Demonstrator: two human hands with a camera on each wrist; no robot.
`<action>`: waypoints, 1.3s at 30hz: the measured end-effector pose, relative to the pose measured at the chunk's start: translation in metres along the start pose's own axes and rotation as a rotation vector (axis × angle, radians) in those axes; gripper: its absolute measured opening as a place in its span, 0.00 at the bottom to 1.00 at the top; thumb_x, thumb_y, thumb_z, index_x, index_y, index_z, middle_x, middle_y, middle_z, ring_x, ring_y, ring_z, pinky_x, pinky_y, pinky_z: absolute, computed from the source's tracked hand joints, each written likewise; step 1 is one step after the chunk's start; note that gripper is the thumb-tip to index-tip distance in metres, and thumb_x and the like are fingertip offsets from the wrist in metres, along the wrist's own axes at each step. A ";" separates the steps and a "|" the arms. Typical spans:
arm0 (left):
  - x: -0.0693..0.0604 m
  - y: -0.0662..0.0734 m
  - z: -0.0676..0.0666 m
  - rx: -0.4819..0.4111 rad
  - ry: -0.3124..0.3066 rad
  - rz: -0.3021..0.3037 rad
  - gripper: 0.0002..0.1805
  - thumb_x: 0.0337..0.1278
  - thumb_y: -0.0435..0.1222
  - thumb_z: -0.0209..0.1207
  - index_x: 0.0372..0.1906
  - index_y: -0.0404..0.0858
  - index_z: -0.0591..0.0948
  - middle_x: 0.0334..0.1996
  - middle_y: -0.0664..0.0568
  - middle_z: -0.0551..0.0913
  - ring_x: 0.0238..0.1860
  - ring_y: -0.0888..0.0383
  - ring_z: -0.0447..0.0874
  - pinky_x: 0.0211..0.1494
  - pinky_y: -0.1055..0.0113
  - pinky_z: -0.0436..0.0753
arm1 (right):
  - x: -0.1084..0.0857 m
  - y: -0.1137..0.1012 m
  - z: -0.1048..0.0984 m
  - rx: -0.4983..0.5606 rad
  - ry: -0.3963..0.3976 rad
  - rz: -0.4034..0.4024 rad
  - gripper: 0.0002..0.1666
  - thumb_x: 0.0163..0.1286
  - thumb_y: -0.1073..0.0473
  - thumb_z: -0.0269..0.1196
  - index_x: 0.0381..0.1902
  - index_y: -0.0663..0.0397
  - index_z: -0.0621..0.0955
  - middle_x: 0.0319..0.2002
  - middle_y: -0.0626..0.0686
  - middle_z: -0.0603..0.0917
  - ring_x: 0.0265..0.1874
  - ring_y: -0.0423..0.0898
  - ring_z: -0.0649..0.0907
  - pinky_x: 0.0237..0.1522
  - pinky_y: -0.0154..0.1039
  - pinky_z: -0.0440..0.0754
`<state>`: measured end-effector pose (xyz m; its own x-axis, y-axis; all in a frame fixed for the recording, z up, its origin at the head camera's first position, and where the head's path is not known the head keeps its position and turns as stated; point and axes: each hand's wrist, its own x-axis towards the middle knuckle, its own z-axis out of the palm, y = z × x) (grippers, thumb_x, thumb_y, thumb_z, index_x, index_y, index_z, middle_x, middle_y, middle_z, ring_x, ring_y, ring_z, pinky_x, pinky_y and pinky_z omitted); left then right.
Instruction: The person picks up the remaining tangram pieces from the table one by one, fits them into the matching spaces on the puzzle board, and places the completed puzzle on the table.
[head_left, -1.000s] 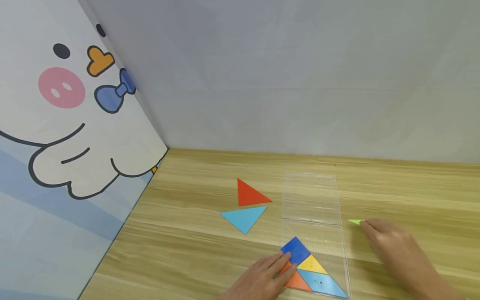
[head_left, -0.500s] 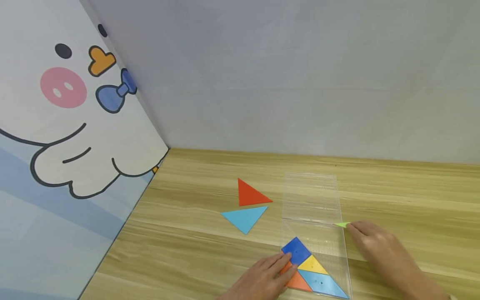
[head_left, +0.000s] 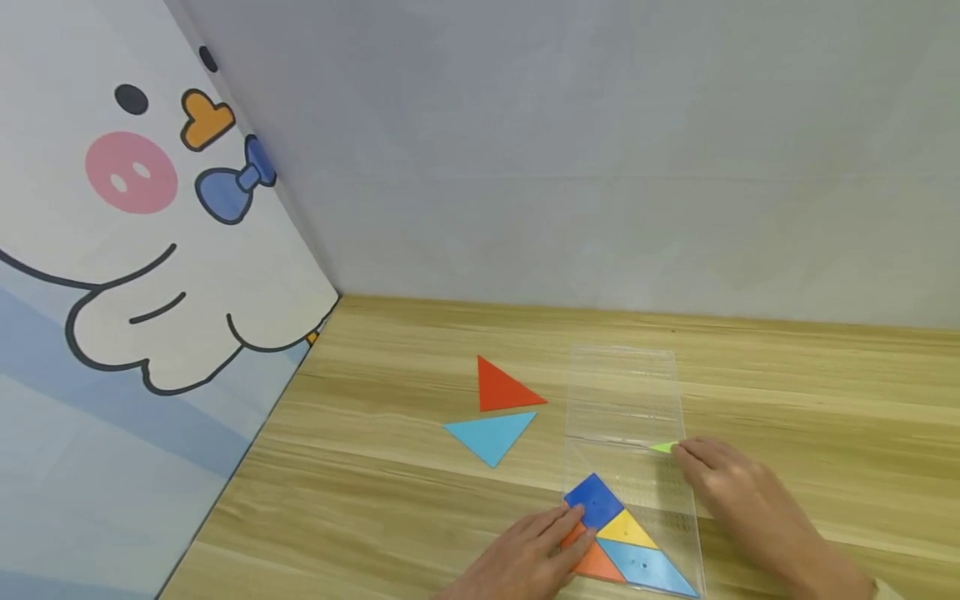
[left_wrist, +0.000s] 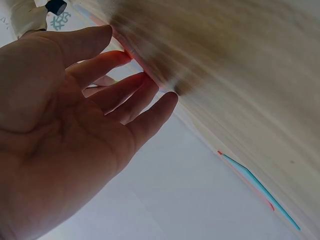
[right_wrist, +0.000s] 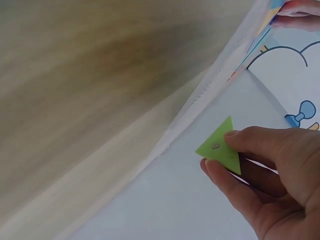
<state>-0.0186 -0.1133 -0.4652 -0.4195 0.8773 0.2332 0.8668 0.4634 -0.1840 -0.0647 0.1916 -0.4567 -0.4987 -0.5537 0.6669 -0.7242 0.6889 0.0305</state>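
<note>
My right hand pinches a small green triangle tangram piece between thumb and fingers, above the hinge side of a clear plastic case. My left hand rests its fingertips on an orange piece and the edge of a blue square in the case's near half. Beside these lie a yellow triangle and a light blue parallelogram-like piece. In the left wrist view, the left hand's fingers are extended, touching the pieces at the case's edge.
A red triangle and a light blue triangle lie on the wood-grain table left of the case. The case's other half lies flat toward the pale back wall. A cartoon-printed panel stands at left.
My right hand has moved left with the green triangle, from the table beside the case to over the case. The left hand has stayed in place on the pieces.
</note>
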 end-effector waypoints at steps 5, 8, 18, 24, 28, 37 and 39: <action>0.001 0.000 -0.001 0.014 0.020 0.010 0.22 0.74 0.50 0.58 0.63 0.41 0.82 0.63 0.45 0.81 0.63 0.53 0.80 0.63 0.68 0.79 | 0.006 -0.002 0.002 -0.017 0.002 -0.032 0.22 0.67 0.73 0.41 0.37 0.72 0.84 0.37 0.61 0.86 0.36 0.57 0.86 0.36 0.50 0.87; 0.001 0.000 0.000 0.030 0.030 0.018 0.23 0.74 0.51 0.58 0.62 0.41 0.82 0.63 0.45 0.81 0.63 0.54 0.80 0.63 0.68 0.78 | 0.008 -0.004 0.003 -0.019 -0.006 -0.041 0.22 0.69 0.75 0.41 0.37 0.72 0.84 0.36 0.61 0.86 0.36 0.56 0.86 0.36 0.49 0.87; 0.000 -0.002 0.002 0.053 0.072 0.053 0.28 0.73 0.55 0.56 0.63 0.39 0.81 0.62 0.44 0.81 0.62 0.52 0.81 0.62 0.67 0.79 | 0.014 -0.013 0.009 0.002 -0.041 -0.052 0.18 0.45 0.79 0.61 0.37 0.71 0.85 0.38 0.61 0.86 0.37 0.57 0.86 0.38 0.49 0.88; 0.000 -0.002 0.000 0.035 0.028 0.040 0.30 0.73 0.57 0.55 0.65 0.39 0.80 0.63 0.45 0.80 0.63 0.52 0.80 0.62 0.67 0.79 | 0.021 -0.019 0.012 0.003 -0.047 -0.060 0.17 0.48 0.78 0.60 0.37 0.71 0.85 0.38 0.61 0.86 0.38 0.57 0.86 0.38 0.49 0.88; 0.000 -0.001 -0.001 0.036 0.027 0.033 0.30 0.72 0.57 0.56 0.64 0.39 0.80 0.63 0.45 0.81 0.63 0.53 0.79 0.63 0.67 0.79 | 0.025 -0.023 0.014 -0.001 -0.061 -0.068 0.17 0.49 0.77 0.58 0.38 0.71 0.85 0.39 0.62 0.87 0.38 0.57 0.86 0.38 0.48 0.88; 0.000 -0.001 -0.001 0.013 0.012 0.022 0.30 0.73 0.56 0.56 0.65 0.39 0.80 0.63 0.46 0.81 0.63 0.54 0.80 0.62 0.68 0.79 | 0.032 -0.032 0.020 0.009 -0.079 -0.070 0.18 0.50 0.79 0.57 0.40 0.72 0.85 0.39 0.61 0.86 0.38 0.55 0.86 0.38 0.46 0.88; 0.000 0.000 -0.001 0.013 0.004 0.019 0.30 0.73 0.57 0.56 0.65 0.39 0.80 0.64 0.45 0.81 0.63 0.54 0.80 0.63 0.68 0.79 | 0.035 -0.034 0.023 0.005 -0.089 -0.074 0.17 0.49 0.79 0.60 0.39 0.72 0.85 0.39 0.61 0.85 0.37 0.55 0.86 0.37 0.45 0.88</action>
<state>-0.0183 -0.1140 -0.4641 -0.4018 0.8854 0.2336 0.8711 0.4482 -0.2006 -0.0680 0.1382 -0.4513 -0.4838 -0.6429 0.5938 -0.7632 0.6420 0.0732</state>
